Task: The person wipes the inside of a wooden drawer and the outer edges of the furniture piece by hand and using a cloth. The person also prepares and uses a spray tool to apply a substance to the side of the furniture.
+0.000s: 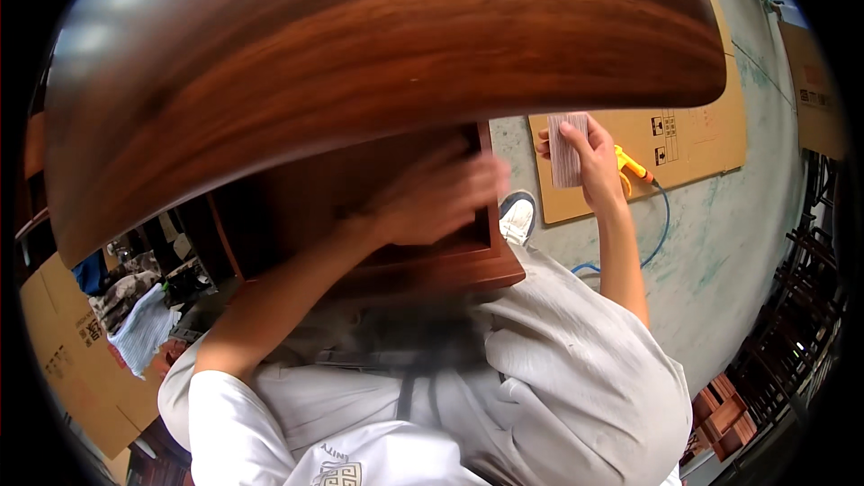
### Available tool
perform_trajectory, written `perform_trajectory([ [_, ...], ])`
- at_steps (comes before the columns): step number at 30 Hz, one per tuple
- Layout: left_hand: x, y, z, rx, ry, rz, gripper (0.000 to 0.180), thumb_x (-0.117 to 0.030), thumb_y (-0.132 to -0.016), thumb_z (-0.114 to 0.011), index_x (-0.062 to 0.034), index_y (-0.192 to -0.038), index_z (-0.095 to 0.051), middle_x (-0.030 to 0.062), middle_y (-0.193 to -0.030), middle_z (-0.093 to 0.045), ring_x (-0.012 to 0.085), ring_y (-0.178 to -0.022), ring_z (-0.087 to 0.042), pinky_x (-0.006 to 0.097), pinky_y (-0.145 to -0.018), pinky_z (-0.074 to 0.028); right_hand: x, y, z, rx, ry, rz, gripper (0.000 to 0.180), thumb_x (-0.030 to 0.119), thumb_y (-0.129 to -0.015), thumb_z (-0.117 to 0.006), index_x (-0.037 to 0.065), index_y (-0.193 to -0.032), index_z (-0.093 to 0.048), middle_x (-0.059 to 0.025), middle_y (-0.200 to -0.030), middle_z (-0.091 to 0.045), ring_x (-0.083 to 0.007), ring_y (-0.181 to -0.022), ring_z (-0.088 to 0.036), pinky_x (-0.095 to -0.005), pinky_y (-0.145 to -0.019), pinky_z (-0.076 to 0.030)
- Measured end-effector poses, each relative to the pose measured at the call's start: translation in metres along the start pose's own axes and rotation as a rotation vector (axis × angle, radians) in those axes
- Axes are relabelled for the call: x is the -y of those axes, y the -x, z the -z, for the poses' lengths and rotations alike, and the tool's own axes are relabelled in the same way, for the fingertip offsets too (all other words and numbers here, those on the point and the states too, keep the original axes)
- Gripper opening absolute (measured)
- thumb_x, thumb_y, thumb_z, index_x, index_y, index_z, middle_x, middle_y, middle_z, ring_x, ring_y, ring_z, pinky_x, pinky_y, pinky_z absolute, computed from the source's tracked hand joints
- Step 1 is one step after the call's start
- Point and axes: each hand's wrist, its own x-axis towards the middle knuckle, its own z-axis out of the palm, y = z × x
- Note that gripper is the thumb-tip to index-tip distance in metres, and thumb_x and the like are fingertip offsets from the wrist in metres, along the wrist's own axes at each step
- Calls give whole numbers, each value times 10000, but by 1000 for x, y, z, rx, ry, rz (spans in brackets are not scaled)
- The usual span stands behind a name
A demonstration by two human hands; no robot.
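A dark red-brown wooden drawer stands pulled out under a large polished wooden top. My left hand reaches over the drawer, close to its right side wall. Motion smears its fingers, so whether it touches the wall or holds anything does not show. To the right of the drawer, my right hand is closed around a small flat greyish-brown block with fine streaks, held upright between thumb and fingers.
Flattened cardboard lies on the grey floor at right, with a yellow air blow gun and its blue hose. Stacked dark wooden furniture lines the far right. At left, a pale cloth hangs beside more cardboard.
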Motion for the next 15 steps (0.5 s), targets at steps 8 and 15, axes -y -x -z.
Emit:
perform_trajectory([
  [8,16,11,30,200,-236,285,513,-248,-1042,-574,-179,-1545,-502,123,-1610,-476,318,-1484,-437,467,-1218,-374,-19,31,2,0,78,14,240,206,-1066,-647,-2,-1184,-641,-108,-982,-757,-193,-871,-765,-335,-759,-649],
  [15,87,109,55,353,-294,792,452,-347,-1034,-576,-160,-1445,-577,139,-1479,-574,377,-1334,-535,507,-1142,-404,-6,38,-54,62,418,34,270,248,-938,-820,12,-880,-703,6,-704,-649,-72,-622,-591,-257,-547,-460],
])
